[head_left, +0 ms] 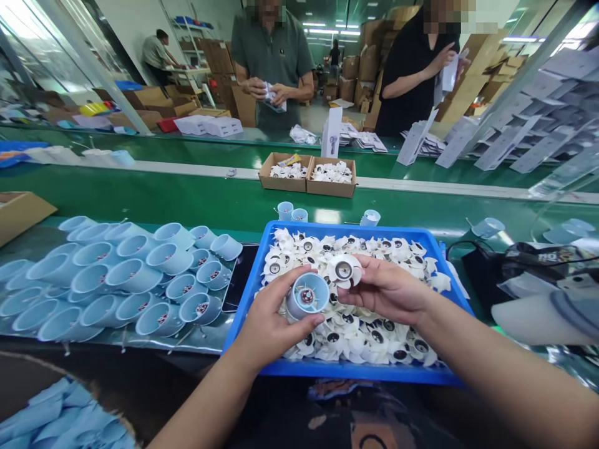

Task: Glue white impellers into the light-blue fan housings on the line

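The left hand (271,321) is closed around a light blue cup (301,284), fingers along its far side and thumb along the near side, and holds it above the blue tray (349,373). The cup is smooth and round-mouthed, its opening tilted up toward the head camera; inside, pale ribs run in from the wall to a small core with reddish and metallic parts. Just to its right, the right hand (390,290) pinches a white fan wheel (344,270) at its edge, also over the tray. Short curved blades ring the wheel, and its round hub shows a dark ring around a greyish centre. Whether wheel and cup touch is hard to tell. Similar white wheels (358,340) heap the tray, and similar blue cups (133,274) lie stacked to its left.
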Demonstrator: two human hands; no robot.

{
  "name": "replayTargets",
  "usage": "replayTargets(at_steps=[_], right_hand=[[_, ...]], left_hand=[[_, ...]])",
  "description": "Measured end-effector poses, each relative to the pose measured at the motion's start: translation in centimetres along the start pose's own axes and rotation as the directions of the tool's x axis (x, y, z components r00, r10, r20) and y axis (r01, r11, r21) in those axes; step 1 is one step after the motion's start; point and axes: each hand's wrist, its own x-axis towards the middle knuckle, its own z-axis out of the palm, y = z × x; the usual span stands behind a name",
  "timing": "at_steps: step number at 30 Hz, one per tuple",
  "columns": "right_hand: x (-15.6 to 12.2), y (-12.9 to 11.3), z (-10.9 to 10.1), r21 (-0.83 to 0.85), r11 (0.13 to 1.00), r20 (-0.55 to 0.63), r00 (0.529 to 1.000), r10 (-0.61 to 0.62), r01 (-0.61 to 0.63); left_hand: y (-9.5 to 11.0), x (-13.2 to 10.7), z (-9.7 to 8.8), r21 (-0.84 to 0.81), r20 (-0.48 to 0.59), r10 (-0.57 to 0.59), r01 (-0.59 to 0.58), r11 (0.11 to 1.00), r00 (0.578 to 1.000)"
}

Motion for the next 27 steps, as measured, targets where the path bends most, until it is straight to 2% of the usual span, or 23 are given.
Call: replayTargets(at_steps=[2,4,8,12,16,18,20,21,22,23,24,25,26,27], right_hand=[[-1.0,0.7,0.1,0.299,0.954,0.059,0.998,0.022,-0.038],[-1.5,1.1,0.2,0.461,0.885,0.101,0.995,0.021,-0.066],[-2.2,1.2,0.3,0.539,0.84,0.136,0.99,-0.023,-0.055],[-3.0,1.2,0.3,0.591,0.807,0.16,0.983,-0.094,-0.019],[-3.5,1.4,0.2,0.587,0.809,0.147,0.985,-0.086,-0.017],[-3.8,1.2,0.3,0.551,0.834,0.098,0.993,-0.066,0.001],[-4.3,0.7,0.9,0.397,0.911,-0.017,0.993,-0.115,0.112],[-4.6,0.3,1.3,0.217,0.957,-0.088,0.98,-0.177,0.192],[-4.9,-0.1,1.7,-0.036,0.964,-0.142,0.954,-0.265,0.262],[-5.1,-0.5,2.3,-0.32,0.899,-0.157,0.919,-0.361,0.299],[-5.3,-0.9,2.8,-0.57,0.767,-0.136,0.887,-0.44,0.294],[-5.4,-1.2,3.4,-0.746,0.613,-0.099,0.868,-0.487,0.258],[-5.4,-1.4,3.8,-0.847,0.485,-0.071,0.86,-0.506,0.215],[-5.4,-1.6,4.1,-0.893,0.41,-0.057,0.858,-0.51,0.184]], left_hand=[[0.9,0.2,0.1,0.049,0.014,0.024,-0.025,0.998,1.0],[1.8,0.5,0.1,0.081,0.046,0.048,-0.051,0.995,0.998],[3.5,0.8,-0.1,0.129,0.098,0.069,-0.081,0.988,0.993],[4.3,0.7,-0.2,0.188,0.091,0.071,-0.087,0.978,0.993],[4.7,0.6,-0.2,0.206,0.091,0.081,-0.099,0.974,0.993],[4.9,0.7,-0.2,0.209,0.099,0.09,-0.109,0.972,0.991],[5.1,0.9,0.0,0.224,0.116,0.095,-0.119,0.967,0.989],[5.3,1.1,0.1,0.235,0.123,0.105,-0.132,0.963,0.987],[5.4,1.2,0.3,0.248,0.124,0.123,-0.151,0.957,0.985],[5.5,1.3,0.5,0.263,0.123,0.152,-0.18,0.948,0.981],[5.6,1.4,0.8,0.279,0.119,0.189,-0.215,0.936,0.975],[5.7,1.4,1.1,0.296,0.114,0.226,-0.251,0.922,0.967],[5.9,1.3,1.4,0.314,0.108,0.259,-0.28,0.907,0.96],[6.0,1.2,1.7,0.33,0.106,0.281,-0.3,0.895,0.954]])
